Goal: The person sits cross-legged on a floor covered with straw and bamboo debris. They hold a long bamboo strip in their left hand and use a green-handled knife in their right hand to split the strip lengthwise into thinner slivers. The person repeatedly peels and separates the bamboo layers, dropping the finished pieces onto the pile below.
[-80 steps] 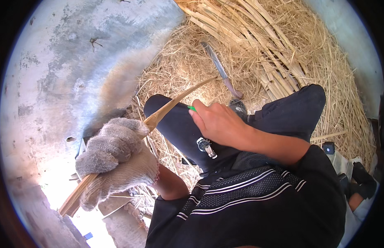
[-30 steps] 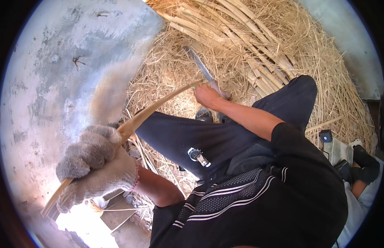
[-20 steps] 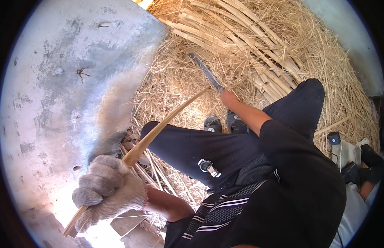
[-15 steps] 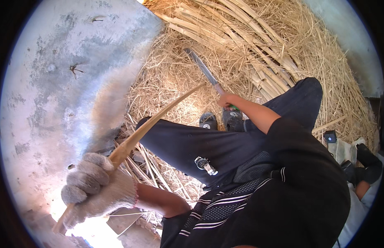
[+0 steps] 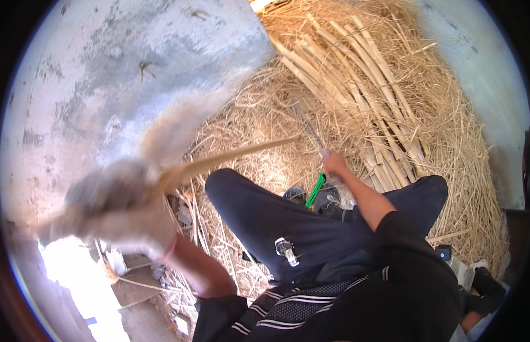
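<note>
Golden straw [image 5: 225, 128] lies beside a stained grey wall [image 5: 76, 114]; the grey knit-gloved left hand [image 5: 114, 208], blurred, seems wrapped round a long tan wooden strip [image 5: 222, 161]. The bare right hand [image 5: 334, 163] curls its fingers round the handle of a long steel-bladed knife [image 5: 310, 127]; taking it up seems the step, calling next for a firm lift.

Wristwatch [image 5: 286, 252]: fairly crisp, metal catching light.
White glare patch [image 5: 85, 290]: far left of the wristwatch, burnt out.
Gloved left hand [image 5: 114, 202]: smeared by motion blur, up-left of the wristwatch.
Straw [image 5: 265, 122]: warmly bright above the wristwatch.
Black shirt [image 5: 390, 302]: lower right of the wristwatch, detail sunk in darkness.
Fisheye rim: bowed edges, black corners, bluish fringe.
</note>
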### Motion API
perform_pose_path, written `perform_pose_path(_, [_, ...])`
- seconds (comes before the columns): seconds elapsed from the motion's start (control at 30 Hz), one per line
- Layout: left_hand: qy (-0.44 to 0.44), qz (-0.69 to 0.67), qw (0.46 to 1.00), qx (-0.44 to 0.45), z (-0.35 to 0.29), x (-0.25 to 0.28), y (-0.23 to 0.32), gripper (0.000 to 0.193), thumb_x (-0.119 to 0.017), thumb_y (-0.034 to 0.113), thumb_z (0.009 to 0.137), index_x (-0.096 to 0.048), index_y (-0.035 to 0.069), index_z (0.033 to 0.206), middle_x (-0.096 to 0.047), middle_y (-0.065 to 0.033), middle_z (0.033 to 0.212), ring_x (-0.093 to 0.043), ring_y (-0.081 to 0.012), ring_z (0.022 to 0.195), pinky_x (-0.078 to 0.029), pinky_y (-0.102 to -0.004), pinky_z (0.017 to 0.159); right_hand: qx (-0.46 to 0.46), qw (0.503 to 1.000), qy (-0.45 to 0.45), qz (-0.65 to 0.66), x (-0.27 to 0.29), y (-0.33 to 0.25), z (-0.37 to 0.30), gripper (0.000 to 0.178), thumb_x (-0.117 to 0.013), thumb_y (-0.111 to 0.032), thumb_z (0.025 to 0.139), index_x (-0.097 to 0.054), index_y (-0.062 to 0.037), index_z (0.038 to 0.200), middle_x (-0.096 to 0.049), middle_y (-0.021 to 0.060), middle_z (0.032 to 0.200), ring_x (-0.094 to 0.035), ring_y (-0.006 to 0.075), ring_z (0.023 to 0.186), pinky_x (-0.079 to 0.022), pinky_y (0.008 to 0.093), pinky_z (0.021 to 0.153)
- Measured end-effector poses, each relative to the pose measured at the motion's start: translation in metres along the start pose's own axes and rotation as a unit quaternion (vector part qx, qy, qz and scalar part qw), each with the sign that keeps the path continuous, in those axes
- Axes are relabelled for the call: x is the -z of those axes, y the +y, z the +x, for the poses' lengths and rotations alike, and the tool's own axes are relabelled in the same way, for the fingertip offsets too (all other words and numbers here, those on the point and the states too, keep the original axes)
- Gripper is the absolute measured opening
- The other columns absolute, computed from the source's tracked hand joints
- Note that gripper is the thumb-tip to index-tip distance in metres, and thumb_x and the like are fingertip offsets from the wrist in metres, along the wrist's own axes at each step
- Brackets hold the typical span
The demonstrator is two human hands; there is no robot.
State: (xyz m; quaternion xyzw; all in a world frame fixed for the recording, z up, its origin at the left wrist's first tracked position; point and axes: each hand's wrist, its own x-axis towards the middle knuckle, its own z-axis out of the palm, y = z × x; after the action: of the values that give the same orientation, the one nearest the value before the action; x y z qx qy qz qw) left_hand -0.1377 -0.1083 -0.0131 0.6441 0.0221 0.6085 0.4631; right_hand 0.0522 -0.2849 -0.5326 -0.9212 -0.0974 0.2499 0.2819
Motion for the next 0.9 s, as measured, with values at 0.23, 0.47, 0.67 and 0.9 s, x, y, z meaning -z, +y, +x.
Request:
perform_pose_path(0.23, [0.033, -0.026, 0.995, 0.086, 0.000, -0.006, -0.034, 0.060, -0.047, 0.076, 0.082, -0.041, 0.020, 0.060, -0.031, 0.0080, 0.050, -0.030, -0.0078, 0.040, -0.032, -0.0285, 0.038, -0.004, 0.920, -0.188, 0.343, 0.188, -0.116, -0.144, 0.035, -0.061, -0.038, 0.091, -0.050, -0.0044, 0.086, -0.050, 0.0018, 0.057, -0.050, 0.0110, 0.044, -0.041, 0.0272, 0.038])
perform_pose_path(0.47, [0.046, -0.055, 0.994, 0.086, -0.009, -0.024, -0.021, 0.060, -0.046, 0.070, 0.087, -0.040, 0.016, 0.060, -0.028, 0.0037, 0.051, -0.029, -0.0102, 0.042, -0.027, -0.0283, 0.041, 0.205, 0.897, -0.216, 0.328, 0.219, -0.199, -0.284, 0.045, -0.056, -0.042, 0.094, -0.055, 0.0024, 0.092, -0.057, 0.0135, 0.062, -0.060, 0.0222, 0.054, -0.046, 0.0362, 0.051])
perform_pose_path(0.67, [0.070, 0.048, 0.996, 0.007, -0.018, -0.034, -0.013, 0.054, -0.047, 0.059, 0.091, -0.041, 0.014, 0.061, -0.031, 0.0030, 0.052, -0.029, -0.0106, 0.041, -0.026, -0.0291, 0.039, 0.170, 0.930, -0.191, 0.265, 0.231, -0.218, -0.294, 0.052, -0.049, -0.044, 0.097, -0.056, 0.0059, 0.083, -0.057, 0.0230, 0.061, -0.061, 0.0367, 0.060, -0.045, 0.0442, 0.058])
perform_pose_path(0.9, [0.074, 0.042, 0.996, 0.011, -0.024, -0.032, -0.011, 0.059, -0.043, 0.064, 0.090, -0.040, 0.014, 0.060, -0.032, 0.0029, 0.049, -0.029, -0.0118, 0.039, -0.029, -0.0300, 0.038, 0.204, 0.903, -0.177, 0.335, 0.199, -0.217, -0.291, 0.048, -0.051, -0.041, 0.096, -0.056, 0.0048, 0.081, -0.053, 0.0208, 0.057, -0.058, 0.0310, 0.053, -0.041, 0.0412, 0.052])
